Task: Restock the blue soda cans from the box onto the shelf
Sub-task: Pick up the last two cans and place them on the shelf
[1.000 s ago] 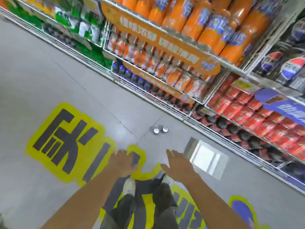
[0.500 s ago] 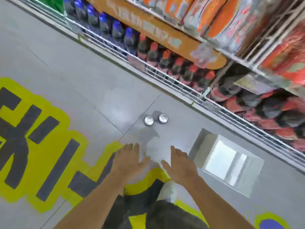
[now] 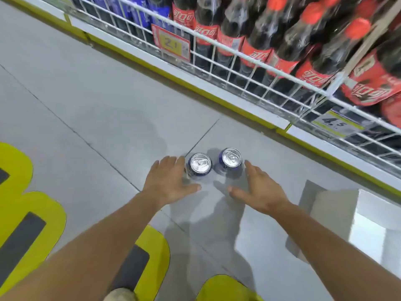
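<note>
**Two cans on the floor, both hands spread to take them**

Fingers of the left hand are spread wide and hold nothing, their tips just beside the left can; whether they touch it is hard to say. The right hand is equally open and empty, its fingers reaching close to the right can.

Both cans stand upright on the grey floor, side by side with a narrow gap, in front of the shelf. The white box sits to the right.

Sealed tabs suggest they are full, so probably moderately heavy for their size and rigid. Smooth metal walls may be slick, and thin walls would likely dent if dropped. A wrap round the side wall, thumb opposite the fingers, seems the surest hold, one can per hand.

Each can shows a silver lid with the pull tab flat and a dark blue body below. Any label is hidden from this high angle.
</note>
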Motion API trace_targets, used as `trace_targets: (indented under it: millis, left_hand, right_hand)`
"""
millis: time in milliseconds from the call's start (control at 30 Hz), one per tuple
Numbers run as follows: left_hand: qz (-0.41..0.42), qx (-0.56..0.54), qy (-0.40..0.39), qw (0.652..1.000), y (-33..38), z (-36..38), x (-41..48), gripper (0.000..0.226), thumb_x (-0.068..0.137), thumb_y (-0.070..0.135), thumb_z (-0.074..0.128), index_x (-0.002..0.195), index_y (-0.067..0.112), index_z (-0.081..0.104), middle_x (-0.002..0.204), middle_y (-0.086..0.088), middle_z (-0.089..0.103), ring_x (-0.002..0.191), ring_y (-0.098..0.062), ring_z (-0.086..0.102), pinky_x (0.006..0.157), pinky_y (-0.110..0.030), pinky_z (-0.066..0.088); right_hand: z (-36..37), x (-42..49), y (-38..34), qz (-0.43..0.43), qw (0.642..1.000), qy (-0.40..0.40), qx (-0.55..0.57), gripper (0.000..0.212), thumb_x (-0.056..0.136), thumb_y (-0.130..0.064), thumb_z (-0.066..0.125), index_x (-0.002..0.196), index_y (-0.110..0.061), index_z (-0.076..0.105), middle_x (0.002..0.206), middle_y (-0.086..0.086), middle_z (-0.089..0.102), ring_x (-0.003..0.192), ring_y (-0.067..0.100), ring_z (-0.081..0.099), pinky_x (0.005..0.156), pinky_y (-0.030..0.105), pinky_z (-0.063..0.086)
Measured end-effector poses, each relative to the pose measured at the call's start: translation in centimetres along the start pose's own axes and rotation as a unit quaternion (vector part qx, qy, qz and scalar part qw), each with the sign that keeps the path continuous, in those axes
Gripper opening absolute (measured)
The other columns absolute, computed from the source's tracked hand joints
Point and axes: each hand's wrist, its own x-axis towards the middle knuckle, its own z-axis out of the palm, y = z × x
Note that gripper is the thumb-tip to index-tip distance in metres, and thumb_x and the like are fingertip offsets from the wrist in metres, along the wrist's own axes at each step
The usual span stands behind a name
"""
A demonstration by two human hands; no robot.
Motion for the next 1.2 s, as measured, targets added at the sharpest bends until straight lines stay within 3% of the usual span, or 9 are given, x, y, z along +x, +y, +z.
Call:
trace_targets:
  millis: [133, 233, 333, 467, 633, 800, 933, 1033, 1200]
  left_hand:
    - [0.016, -0.048, 0.057, 0.997, 1.2, -1.0, 1.8, 0.060, 0.064, 0.072, 0.071, 0.093, 0.023, 0.052, 0.095, 0.003, 0.066, 0.097, -0.025, 0.061, 0.076, -0.035, 0.045]
    - [0.012, -0.073, 0.058, 0.996, 3.2, -1.8, 2.5, 0.053, 0.065, 0.063, 0.078, 0.092, 0.023, 0.057, 0.090, 0.006, 0.067, 0.090, -0.023, 0.064, 0.065, -0.031, 0.041]
    - [-0.014, -0.154, 0.045, 0.987, 4.5, -1.1, 2.4, 0.058, 0.062, 0.059, 0.082, 0.105, 0.026, 0.059, 0.098, 0.007, 0.071, 0.094, -0.022, 0.066, 0.070, -0.032, 0.048]
    - [-0.027, -0.225, 0.047, 0.973, 4.9, 0.0, 1.6, 0.066, 0.050, 0.060, 0.080, 0.106, 0.032, 0.058, 0.098, 0.012, 0.069, 0.092, -0.019, 0.065, 0.077, -0.035, 0.054]
    - [-0.016, -0.265, 0.047, 0.963, 4.4, 0.0, 2.4, 0.058, 0.056, 0.042, 0.090, 0.105, 0.028, 0.064, 0.095, 0.011, 0.071, 0.092, -0.018, 0.067, 0.078, -0.033, 0.054]
    - [-0.025, -0.340, 0.084, 0.937, 4.2, -2.7, 2.4, 0.061, 0.046, 0.038, 0.092, 0.097, 0.029, 0.060, 0.089, 0.009, 0.073, 0.085, -0.013, 0.069, 0.076, -0.035, 0.057]
    - [-0.011, -0.383, 0.067, 0.921, 5.4, -8.4, -0.7, 0.066, 0.045, 0.037, 0.093, 0.098, 0.028, 0.054, 0.084, 0.005, 0.076, 0.082, -0.019, 0.070, 0.074, -0.036, 0.055]
    - [0.008, -0.410, 0.038, 0.911, 7.6, -14.7, -4.7, 0.058, 0.055, 0.017, 0.095, 0.100, 0.027, 0.061, 0.092, 0.003, 0.076, 0.087, -0.016, 0.072, 0.076, -0.032, 0.056]
    - [0.047, -0.441, -0.004, 0.896, 13.9, -29.4, -13.7, 0.059, 0.060, 0.002, 0.092, 0.110, 0.024, 0.069, 0.102, 0.002, 0.077, 0.095, -0.020, 0.072, 0.081, -0.027, 0.058]
  right_hand:
    - [-0.7, 0.9, -1.2, -0.021, 0.997, 0.025, 0.068, 0.097, 0.062, -0.089, 0.050, 0.140, -0.031, 0.045, 0.135, -0.005, 0.059, 0.123, 0.022, 0.058, 0.099, 0.044, 0.051]
    - [-1.6, 1.9, -2.1, -0.021, 0.992, 0.045, 0.119, 0.087, 0.061, -0.085, 0.058, 0.131, -0.034, 0.054, 0.124, -0.009, 0.067, 0.113, 0.019, 0.065, 0.094, 0.042, 0.055]
    - [-1.0, 2.5, -2.8, -0.017, 0.984, 0.063, 0.165, 0.075, 0.069, -0.069, 0.069, 0.131, -0.028, 0.057, 0.123, -0.005, 0.069, 0.112, 0.021, 0.066, 0.095, 0.042, 0.055]
    - [-0.1, 2.9, -3.2, 0.005, 0.977, 0.105, 0.184, 0.066, 0.079, -0.049, 0.079, 0.135, -0.022, 0.055, 0.125, -0.002, 0.071, 0.115, 0.024, 0.065, 0.093, 0.038, 0.054]
    - [0.0, 3.4, -3.0, -0.008, 0.975, 0.117, 0.189, 0.067, 0.073, -0.055, 0.077, 0.130, -0.025, 0.060, 0.116, -0.006, 0.074, 0.109, 0.018, 0.069, 0.089, 0.038, 0.057]
    - [-2.9, 1.9, -3.1, -0.053, 0.968, 0.154, 0.190, 0.063, 0.069, -0.057, 0.077, 0.123, -0.028, 0.065, 0.109, -0.012, 0.074, 0.100, 0.012, 0.069, 0.087, 0.036, 0.058]
    - [-7.0, -2.9, -4.3, -0.082, 0.963, 0.155, 0.205, 0.054, 0.069, -0.064, 0.076, 0.108, -0.027, 0.067, 0.097, -0.012, 0.072, 0.089, 0.010, 0.067, 0.081, 0.036, 0.058]
    - [-10.8, -9.1, -5.9, -0.064, 0.962, 0.139, 0.224, 0.051, 0.071, -0.066, 0.076, 0.104, -0.028, 0.067, 0.093, -0.012, 0.069, 0.087, 0.008, 0.066, 0.081, 0.034, 0.057]
    - [-22.2, -22.7, -10.6, -0.035, 0.956, 0.114, 0.268, 0.055, 0.071, -0.064, 0.077, 0.112, -0.030, 0.068, 0.099, -0.015, 0.072, 0.093, 0.005, 0.068, 0.085, 0.028, 0.057]
